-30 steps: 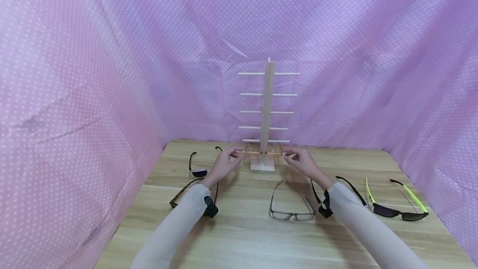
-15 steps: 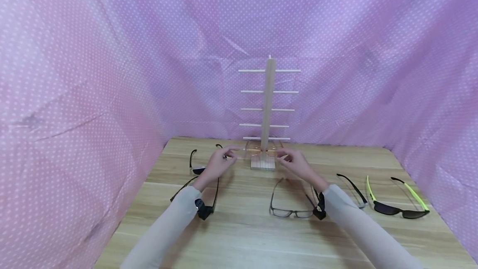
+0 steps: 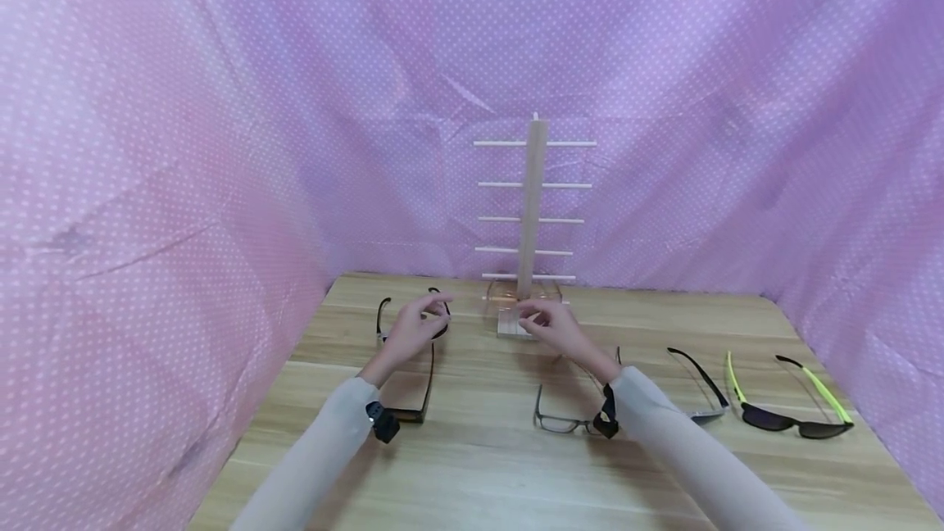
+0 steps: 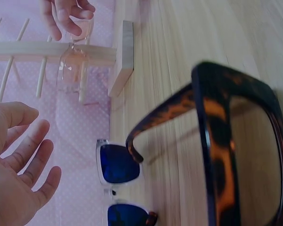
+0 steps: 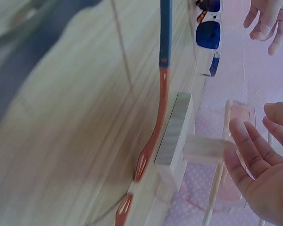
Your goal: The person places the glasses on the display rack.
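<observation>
Translucent orange-tinted glasses (image 3: 501,292) hang on the lowest rod of a wooden display stand (image 3: 533,203), across its post. My left hand (image 3: 413,326) hovers left of the stand over blue-lensed sunglasses (image 4: 120,162), its fingers loosely bent and holding nothing. Just in front of the stand's base (image 5: 174,136) is my right hand (image 3: 556,326), fingers relaxed around nothing; it covers part of the hung glasses in the head view. Tortoiseshell glasses (image 4: 219,155) lie beneath my left wrist. Grey eyeglasses (image 3: 558,424) with brown temple tips rest below my right wrist.
Dark sunglasses with neon-yellow temples (image 3: 767,418) lie at the table's right. Another pair with a black temple (image 3: 696,375) is partly hidden by my right sleeve. Several bare rods (image 3: 571,143) stick out from the post. Pink dotted cloth (image 3: 664,105) surrounds the wooden table (image 3: 472,465).
Both hands have come away from the ends of the orange-tinted glasses, which stay on the stand. The left hand has moved left and toward me; the right has moved left, before the base.
</observation>
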The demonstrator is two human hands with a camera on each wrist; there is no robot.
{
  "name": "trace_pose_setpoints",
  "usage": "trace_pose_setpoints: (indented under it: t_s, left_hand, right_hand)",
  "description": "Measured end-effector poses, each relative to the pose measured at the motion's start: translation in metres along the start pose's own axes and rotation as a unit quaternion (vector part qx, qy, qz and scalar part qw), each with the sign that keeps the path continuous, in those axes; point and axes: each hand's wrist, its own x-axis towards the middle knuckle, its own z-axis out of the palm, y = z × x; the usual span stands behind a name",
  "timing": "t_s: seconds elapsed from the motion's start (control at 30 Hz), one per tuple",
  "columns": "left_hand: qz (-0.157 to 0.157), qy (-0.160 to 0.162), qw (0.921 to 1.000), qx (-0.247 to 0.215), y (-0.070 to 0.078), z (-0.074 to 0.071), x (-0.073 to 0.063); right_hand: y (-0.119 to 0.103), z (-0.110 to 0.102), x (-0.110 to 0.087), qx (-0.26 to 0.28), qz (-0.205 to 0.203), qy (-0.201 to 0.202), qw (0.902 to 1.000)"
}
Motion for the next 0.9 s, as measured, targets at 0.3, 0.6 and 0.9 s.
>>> trace_pose_setpoints:
  t_s: [0.3,0.6,0.9]
  left_hand:
    - [-0.005,0.031,0.9994,0.011,-0.013,-0.021,-0.007]
    - [-0.028,0.041,0.9984,0.027,-0.032,-0.043,-0.012]
    - [-0.036,0.061,0.9969,0.036,-0.049,-0.058,-0.017]
  right_hand:
    - [-0.006,0.019,0.01,0.002,0.004,-0.014,0.9999]
    - [-0.005,0.034,0.017,-0.021,0.007,-0.015,0.9997]
    - [-0.013,0.049,0.025,-0.026,0.05,-0.03,0.998]
